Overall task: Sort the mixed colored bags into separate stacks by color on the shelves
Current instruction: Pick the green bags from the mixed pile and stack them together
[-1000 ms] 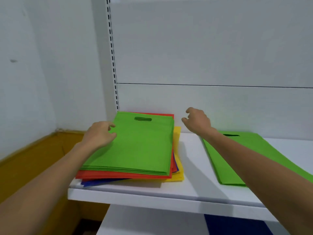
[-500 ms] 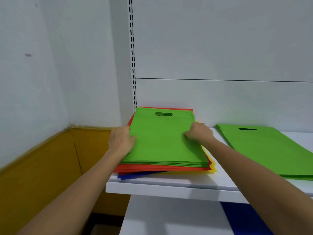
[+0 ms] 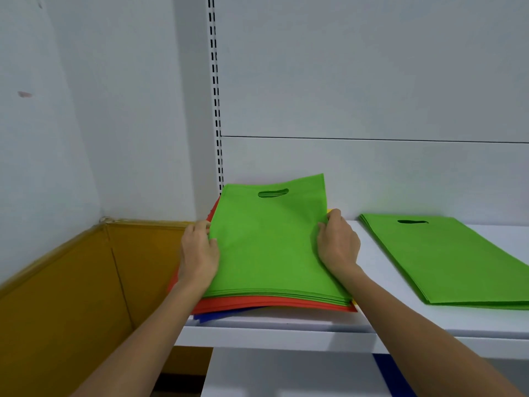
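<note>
A mixed pile of flat bags lies at the left end of the white shelf (image 3: 286, 328). Several green bags (image 3: 269, 245) with a cut-out handle are on top, above red bags (image 3: 257, 303), blue bags (image 3: 217, 316) and a sliver of yellow. My left hand (image 3: 199, 253) grips the left edge of the green bags and my right hand (image 3: 337, 245) grips their right edge. The far end of the green bags is tilted up off the pile. A separate stack of green bags (image 3: 446, 256) lies on the shelf to the right.
A slotted upright (image 3: 215, 110) and white back panel stand behind the shelf. Left of the shelf is a yellow-brown cardboard wall (image 3: 71, 296). On a lower shelf, a blue item (image 3: 392, 376) shows under my right arm.
My right hand came over from the right stack to the mixed pile. Both hands closed on the side edges of the green bags, and their far end rose off the pile.
</note>
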Demonstrator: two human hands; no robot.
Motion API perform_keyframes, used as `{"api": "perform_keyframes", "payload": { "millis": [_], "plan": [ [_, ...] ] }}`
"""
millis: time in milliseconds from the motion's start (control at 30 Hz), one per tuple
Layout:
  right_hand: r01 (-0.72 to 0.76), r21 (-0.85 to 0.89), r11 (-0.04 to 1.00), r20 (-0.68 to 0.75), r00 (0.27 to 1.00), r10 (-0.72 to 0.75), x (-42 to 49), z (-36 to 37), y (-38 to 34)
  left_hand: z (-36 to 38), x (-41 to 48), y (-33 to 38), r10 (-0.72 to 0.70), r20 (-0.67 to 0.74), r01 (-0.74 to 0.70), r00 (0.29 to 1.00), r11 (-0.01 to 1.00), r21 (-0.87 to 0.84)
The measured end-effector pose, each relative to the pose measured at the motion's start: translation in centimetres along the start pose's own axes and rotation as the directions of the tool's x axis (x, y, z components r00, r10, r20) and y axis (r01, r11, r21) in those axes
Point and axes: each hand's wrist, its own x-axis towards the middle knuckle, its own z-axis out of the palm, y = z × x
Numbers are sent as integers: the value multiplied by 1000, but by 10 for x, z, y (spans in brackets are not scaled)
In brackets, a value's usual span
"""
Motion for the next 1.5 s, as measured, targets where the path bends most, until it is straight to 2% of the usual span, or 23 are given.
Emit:
{"api": "perform_keyframes", "payload": {
  "millis": [100, 267, 533, 700, 800, 933, 1033, 1167, 1333, 1500],
  "plan": [
    [0, -27, 1000, -11, 1000, 0, 0, 0, 2, -1, -2, 1, -26, 1, 26, 1000, 1000, -17],
    [72, 12, 997, -117, 991, -70, -3, 1, 0, -4, -3, 2, -3, 27, 0, 1000, 996, 88],
    [39, 58, 998, -61, 998, -35, -8, -9, -4, -11, -11, 11, -6, 10, 5, 1000, 992, 126],
    [33, 182, 983, -76, 997, -19, -7, -8, -4, -13, -11, 14, -49, 38, 44, 998, 990, 132],
    [6, 212, 977, -18, 1000, -2, -8, -8, -4, -16, -13, 17, -83, 31, 75, 996, 976, 204],
    [46, 105, 993, 17, 999, -48, -6, -6, -2, -19, -15, 16, -56, -4, 56, 998, 978, 203],
    [46, 27, 999, 45, 998, -48, -5, -5, -1, -24, -15, 18, -59, 28, 52, 998, 979, 196],
    [81, -10, 997, 54, 995, -81, -3, -11, -3, -32, -11, 21, -7, 76, -9, 997, 979, 202],
    [135, 73, 988, 29, 990, -137, 11, -31, 9, -40, -6, 29, 183, 138, -205, 973, 965, 165],
    [175, 107, 979, 39, 983, -180, 39, -75, 35, -35, -11, 57, 303, 197, -338, 932, 924, 178]
  ]
}}
